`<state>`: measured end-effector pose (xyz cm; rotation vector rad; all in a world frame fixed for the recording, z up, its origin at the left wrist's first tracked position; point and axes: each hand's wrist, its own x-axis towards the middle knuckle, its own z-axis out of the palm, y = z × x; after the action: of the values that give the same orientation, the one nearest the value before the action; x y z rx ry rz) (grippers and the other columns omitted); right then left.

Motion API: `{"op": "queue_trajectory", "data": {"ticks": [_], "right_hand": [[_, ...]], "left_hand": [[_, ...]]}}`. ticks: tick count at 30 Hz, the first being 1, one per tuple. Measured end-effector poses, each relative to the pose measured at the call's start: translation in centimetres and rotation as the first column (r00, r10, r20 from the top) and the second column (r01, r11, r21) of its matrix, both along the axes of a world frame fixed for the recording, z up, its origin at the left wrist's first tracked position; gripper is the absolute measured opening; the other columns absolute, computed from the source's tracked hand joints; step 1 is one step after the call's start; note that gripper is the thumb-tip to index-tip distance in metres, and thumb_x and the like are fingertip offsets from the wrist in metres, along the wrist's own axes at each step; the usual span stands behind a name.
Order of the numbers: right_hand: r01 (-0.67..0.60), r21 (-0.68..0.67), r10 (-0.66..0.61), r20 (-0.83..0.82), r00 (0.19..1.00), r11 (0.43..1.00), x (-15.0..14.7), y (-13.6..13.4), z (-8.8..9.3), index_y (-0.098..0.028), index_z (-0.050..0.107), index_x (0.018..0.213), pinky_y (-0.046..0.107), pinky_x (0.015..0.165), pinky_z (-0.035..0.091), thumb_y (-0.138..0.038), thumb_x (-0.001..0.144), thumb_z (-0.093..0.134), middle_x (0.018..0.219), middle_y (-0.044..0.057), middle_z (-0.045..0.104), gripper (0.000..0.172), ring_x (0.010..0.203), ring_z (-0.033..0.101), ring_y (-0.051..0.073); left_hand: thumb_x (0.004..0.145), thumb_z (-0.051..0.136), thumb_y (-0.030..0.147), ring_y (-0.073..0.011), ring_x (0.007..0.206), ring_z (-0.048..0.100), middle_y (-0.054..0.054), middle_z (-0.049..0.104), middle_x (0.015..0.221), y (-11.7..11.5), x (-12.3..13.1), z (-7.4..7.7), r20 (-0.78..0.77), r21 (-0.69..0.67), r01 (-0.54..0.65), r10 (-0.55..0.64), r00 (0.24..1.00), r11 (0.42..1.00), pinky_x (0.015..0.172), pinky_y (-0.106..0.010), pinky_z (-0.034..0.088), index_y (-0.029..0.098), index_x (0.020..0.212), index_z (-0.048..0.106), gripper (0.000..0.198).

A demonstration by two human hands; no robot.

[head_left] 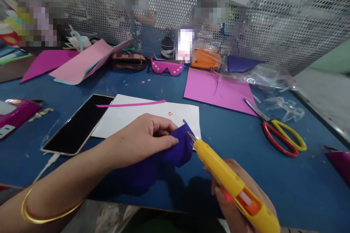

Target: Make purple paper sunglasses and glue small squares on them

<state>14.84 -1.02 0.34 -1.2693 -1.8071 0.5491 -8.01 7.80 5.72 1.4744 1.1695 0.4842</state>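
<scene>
My left hand (pixel 147 134) pinches a dark purple-blue sheet (pixel 179 151), which looks like craft foam or card, between thumb and fingers. It is raised over the near part of the table, and a narrow strip sticks up at its top edge. Wrapped round a yellow hot glue gun (pixel 218 165), my right hand (pixel 235 189) is partly hidden beneath the tool. The gun's metal tip is at the sheet's right edge; whether it touches cannot be told. A red glow shows near my right thumb. Behind my left hand lies white paper (pixel 131 120) bearing a thin pink strip (pixel 131 105).
A phone (pixel 79 125) with a cable lies left. Red-and-yellow scissors (pixel 281 136) rest at right, touching or near a pink sheet (pixel 218 89). Behind are pink novelty glasses (pixel 167 66), an orange packet (pixel 205 59), coloured sheets (pixel 82 62) and a perforated metal screen (pixel 169 5).
</scene>
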Motion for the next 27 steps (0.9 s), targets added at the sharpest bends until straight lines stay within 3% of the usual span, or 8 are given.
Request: {"op": "queue_trajectory", "data": {"ticks": [15,27], "right_hand": [[0.028,0.032,-0.028,0.011,1.0,0.999,-0.52,-0.06,0.29,-0.022,0.057,0.095,0.027,0.053,0.048,-0.035,0.097,0.048,0.082,0.002,0.06,0.016,0.064,0.06,0.013],[0.013,0.014,-0.013,0.043,0.999,1.0,-0.18,-0.01,0.48,-0.022,0.056,0.093,0.026,0.05,0.047,-0.035,0.097,0.049,0.079,0.0,0.06,0.015,0.06,0.059,0.013]], "left_hand": [[0.083,0.063,0.032,-0.0086,0.059,0.048,0.004,0.063,0.068,-0.12,0.12,0.64,-0.04,-0.052,0.011,-0.013,0.999,0.999,0.055,-0.018,0.036,0.019,0.087,0.074,0.017],[0.085,0.063,0.034,-0.0086,0.059,0.044,0.004,0.06,0.065,-0.03,0.02,0.22,-0.048,-0.042,0.023,-0.025,0.999,0.999,0.055,-0.019,0.035,0.019,0.087,0.073,0.018]]}}
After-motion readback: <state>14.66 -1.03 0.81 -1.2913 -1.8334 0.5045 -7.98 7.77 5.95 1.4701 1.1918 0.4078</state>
